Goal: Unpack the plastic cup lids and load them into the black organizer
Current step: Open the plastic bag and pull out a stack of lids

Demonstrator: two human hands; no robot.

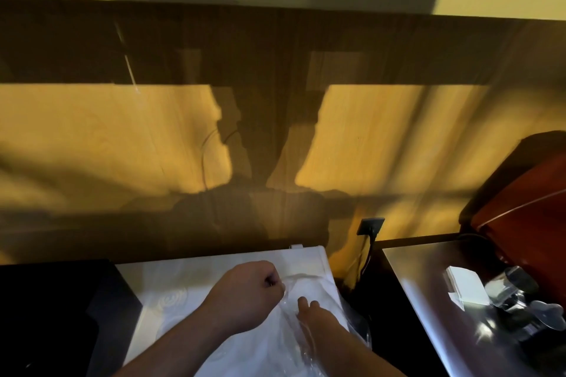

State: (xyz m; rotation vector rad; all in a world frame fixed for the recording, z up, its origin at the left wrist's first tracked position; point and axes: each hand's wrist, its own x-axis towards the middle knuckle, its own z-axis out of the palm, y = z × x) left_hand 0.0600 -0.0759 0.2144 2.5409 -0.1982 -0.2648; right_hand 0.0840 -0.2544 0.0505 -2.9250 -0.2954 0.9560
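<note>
one wood-panelled wall (122, 131) fills most of the view, lit amber and crossed by dark shadows. below it stand two tabletops, well apart with a dark gap between them: one white tabletop (171, 278) with faint swirl marks in the middle, and one steel tabletop (428, 300) to the right. one black shape (46, 315) sits against the white tabletop's left edge; whether it is the organizer cannot be told. one red-brown rounded object (526, 208) rises behind the steel tabletop at the far right.

one clear plastic bag (275, 340) lies on the white tabletop near its right edge, crinkled and glossy, with part of it spilling over that edge. the lids cannot be made out through it.

two bare hands are at the bag. the left hand (245, 294) is curled into a fist and pinches the bag's film at its upper end. the right hand (312, 315) lies just beside it, seemingly under the film, with two fingertips (303, 301) showing; whether it grips anything cannot be told.

on the steel tabletop lie one white folded paper (462, 285) and, just beside it, a cluster of clear glass pieces (514, 294), too blurred to count. one dark wall socket (371, 226) sits low on the wall, with one cable (369, 254) hanging from it into the gap.
</note>
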